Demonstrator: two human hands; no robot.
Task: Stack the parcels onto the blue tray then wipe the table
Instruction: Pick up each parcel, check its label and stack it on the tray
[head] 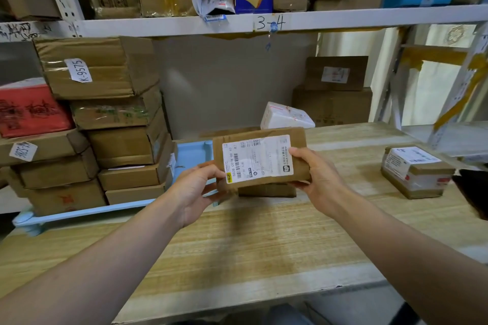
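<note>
Both forearms reach in over the pale wood-grain table (237, 250). Left hand (194, 192) and right hand (320, 182) hold one flat brown parcel (260, 158) between them, above the table and just right of the blue tray's near corner. Left fingers curl under its lower left corner with the thumb on the edge; right thumb presses the label's right side, the fingers hidden beneath. The parcel is taped cardboard, rectangular, face up and slightly tilted, with a white shipping label (257, 158) bearing barcodes and small print too fine to read.

A second brown parcel (266, 190) lies directly under the held one, mostly covered; only its front edge shows.

Blue tray (87, 212): light plastic, raised rim, mostly buried under stacked cardboard boxes (126, 150) in glossy tape; its left end runs out of clear view. One box tag reads K-9575.

Right side of table: a small labelled box (417, 170), well apart from the hands. A dark object at the right edge is cut off, unidentifiable.

Farther back: a white wrapped packet (286, 116), two brown cartons (332, 92) against the wall, then the white shelf (264, 22) marked 3-4, carrying more parcels
</note>
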